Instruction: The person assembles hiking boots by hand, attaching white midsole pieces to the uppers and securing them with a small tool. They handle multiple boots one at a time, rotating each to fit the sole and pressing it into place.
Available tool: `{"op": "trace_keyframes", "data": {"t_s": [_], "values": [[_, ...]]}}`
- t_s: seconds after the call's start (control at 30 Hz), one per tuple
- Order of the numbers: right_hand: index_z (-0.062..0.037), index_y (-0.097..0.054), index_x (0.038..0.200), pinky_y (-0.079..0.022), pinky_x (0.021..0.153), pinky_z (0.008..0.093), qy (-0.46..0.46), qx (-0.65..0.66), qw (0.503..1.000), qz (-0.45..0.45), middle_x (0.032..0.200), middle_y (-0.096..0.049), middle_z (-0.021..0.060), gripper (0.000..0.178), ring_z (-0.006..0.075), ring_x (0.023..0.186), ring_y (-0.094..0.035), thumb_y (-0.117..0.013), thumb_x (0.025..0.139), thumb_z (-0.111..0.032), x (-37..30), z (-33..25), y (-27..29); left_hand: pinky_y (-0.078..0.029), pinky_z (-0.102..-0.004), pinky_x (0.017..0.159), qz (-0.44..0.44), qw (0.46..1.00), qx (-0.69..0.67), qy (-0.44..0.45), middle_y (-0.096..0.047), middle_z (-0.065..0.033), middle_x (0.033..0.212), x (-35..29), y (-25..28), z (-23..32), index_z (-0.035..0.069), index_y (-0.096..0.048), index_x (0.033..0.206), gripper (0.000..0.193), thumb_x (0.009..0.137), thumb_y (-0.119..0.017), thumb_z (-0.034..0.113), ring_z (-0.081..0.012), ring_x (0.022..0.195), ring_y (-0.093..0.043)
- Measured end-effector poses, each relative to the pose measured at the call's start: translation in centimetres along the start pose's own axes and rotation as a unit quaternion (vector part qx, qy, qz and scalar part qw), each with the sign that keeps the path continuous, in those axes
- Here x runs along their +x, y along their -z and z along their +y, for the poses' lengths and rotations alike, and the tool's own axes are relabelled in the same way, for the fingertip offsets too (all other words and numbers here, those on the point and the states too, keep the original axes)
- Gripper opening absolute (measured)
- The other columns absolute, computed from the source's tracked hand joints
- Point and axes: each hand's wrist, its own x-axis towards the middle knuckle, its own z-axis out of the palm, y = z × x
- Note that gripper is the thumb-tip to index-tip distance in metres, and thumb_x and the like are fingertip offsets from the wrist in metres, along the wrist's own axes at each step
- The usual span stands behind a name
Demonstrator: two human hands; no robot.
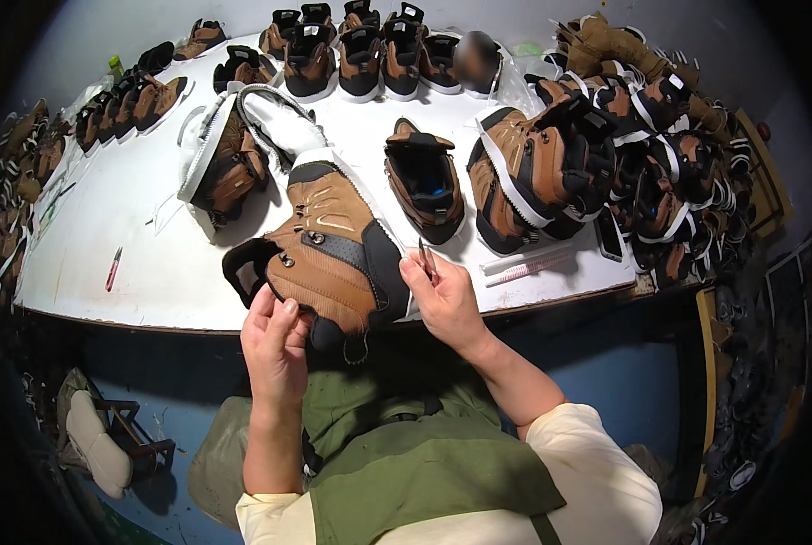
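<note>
A brown and black hiking boot (pixel 329 272) lies tilted on its side between my hands, over the table's front edge. My left hand (pixel 277 350) is closed on the boot's padded collar, thumb on the outside. At the sole side, my right hand (pixel 444 304) grips a small pointed tool (pixel 427 259) with a reddish part, perhaps thread snips; its fingers also rest by the boot's edge. A loose thread (pixel 357 352) hangs from the heel. Just beyond stand a single upright boot (pixel 424 186) and, to the left, a boot with a white sole (pixel 229 168).
On the white table (pixel 88 282) lie a red-handled tool (pixel 113 270), clear tubes (pixel 526 266) and a phone (pixel 609 234). Rows of boots (pixel 359 59) stand at the back. A heap of boots (pixel 674 173) fills the right side. A stool (pixel 102 445) is at lower left.
</note>
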Motion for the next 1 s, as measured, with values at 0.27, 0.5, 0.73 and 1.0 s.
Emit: {"op": "trace_keyframes", "data": {"t_s": [0.27,0.5,0.73,1.0], "values": [[0.0007,-0.054,0.086,-0.031,0.049,0.0257,-0.003,0.021,1.000,0.001,0.059,-0.040,-0.0017,0.023,0.0054,0.057,-0.034,-0.053,0.100,-0.018,-0.3,0.0,-1.2,-0.046,-0.0316,0.096,0.020,0.996,0.088,-0.010,-0.059,-0.0108,0.118,-0.6,-0.6,-1.8,-0.003,-0.043,0.131,0.055,0.083,-0.068,0.005,-0.0170,0.106,-0.059],[0.0009,-0.058,0.094,-0.029,0.051,0.0228,-0.028,-0.004,0.999,-0.020,0.065,-0.039,-0.0058,0.023,0.0041,0.060,-0.034,-0.055,0.100,-0.021,-0.8,0.5,-1.7,-0.047,-0.0325,0.095,0.037,0.995,0.095,-0.019,-0.055,-0.0113,0.121,-0.9,-0.3,-2.8,-0.001,-0.036,0.135,0.067,0.078,-0.070,-0.003,-0.0185,0.108,-0.058],[-0.0008,-0.062,0.107,-0.044,0.051,0.0283,0.143,-0.164,0.974,0.059,0.082,-0.055,0.0088,0.025,0.0146,0.052,-0.050,-0.070,0.087,-0.013,-0.5,0.3,-2.1,-0.051,-0.0306,0.089,0.061,0.993,0.097,-0.014,-0.056,-0.0120,0.119,-0.7,-0.7,-2.7,-0.001,-0.037,0.133,0.064,0.078,-0.069,-0.003,-0.0187,0.105,-0.060],[-0.0041,-0.071,0.099,-0.045,0.050,0.0251,0.210,-0.137,0.967,-0.049,0.090,-0.056,0.0066,0.027,0.0119,0.058,-0.056,-0.074,0.074,0.005,-2.6,-1.1,-2.0,-0.050,-0.0298,0.089,0.068,0.993,0.094,-0.034,-0.058,-0.0113,0.117,-0.5,-0.8,-2.9,-0.001,-0.038,0.132,0.061,0.079,-0.068,-0.003,-0.0170,0.103,-0.059]]}}
